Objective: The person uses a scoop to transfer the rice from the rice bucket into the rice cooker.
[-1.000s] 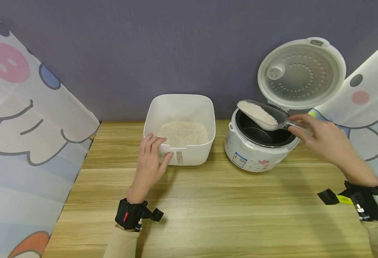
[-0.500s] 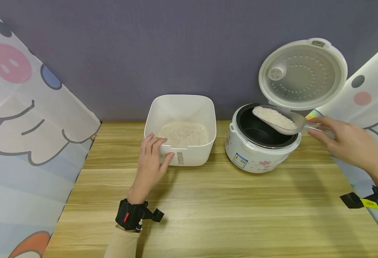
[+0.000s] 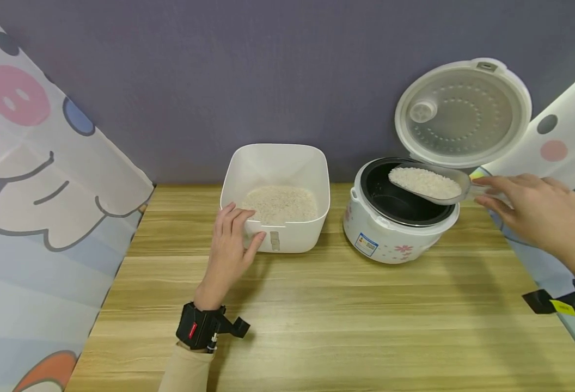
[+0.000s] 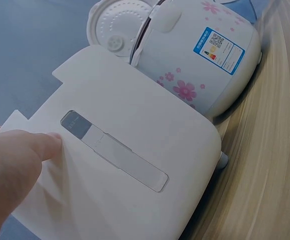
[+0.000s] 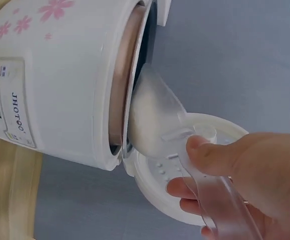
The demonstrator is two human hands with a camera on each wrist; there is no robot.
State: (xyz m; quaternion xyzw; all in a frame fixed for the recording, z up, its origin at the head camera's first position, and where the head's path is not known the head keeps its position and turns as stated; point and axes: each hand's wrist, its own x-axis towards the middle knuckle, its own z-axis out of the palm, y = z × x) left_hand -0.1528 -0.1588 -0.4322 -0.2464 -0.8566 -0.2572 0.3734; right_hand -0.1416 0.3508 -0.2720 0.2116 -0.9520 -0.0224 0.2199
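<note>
My right hand (image 3: 542,215) grips the handle of a clear plastic scoop (image 5: 157,112) loaded with white rice (image 3: 427,183). The scoop hangs tilted over the open black pot of a white rice cooker (image 3: 390,237), its tip inside the rim. A few pale grains show on the pot's dark inner wall. My left hand (image 3: 231,247) holds the front left rim of a white rice bin (image 3: 302,237), fingers over the edge and thumb against the front wall. More rice (image 3: 280,202) covers the bin's floor. In the left wrist view, the thumb (image 4: 47,145) presses beside the bin's clear window strip (image 4: 114,150).
The cooker's lid (image 3: 464,114) stands raised behind the pot. Both containers rest on a wood-grain table (image 3: 317,321), with a grey wall (image 3: 219,81) close behind. Cartoon-print cloths (image 3: 37,179) hang at both sides.
My right hand has moved right with the scoop, bringing its tip from the pot's far left rim to over the opening. The scoop now tips more downward. My left hand stays on the bin.
</note>
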